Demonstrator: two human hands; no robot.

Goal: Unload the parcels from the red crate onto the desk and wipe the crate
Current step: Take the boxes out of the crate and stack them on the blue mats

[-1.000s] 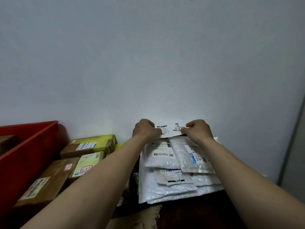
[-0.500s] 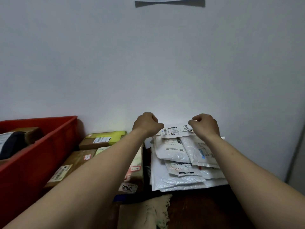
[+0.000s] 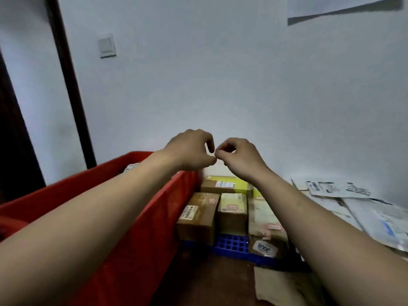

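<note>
The left hand and right hand are up in the air, fingers curled and holding nothing, tips almost touching, over the red crate and the box parcels beside it on the desk.

The left hand and right hand hover, fingers curled, near the red crate.
</note>
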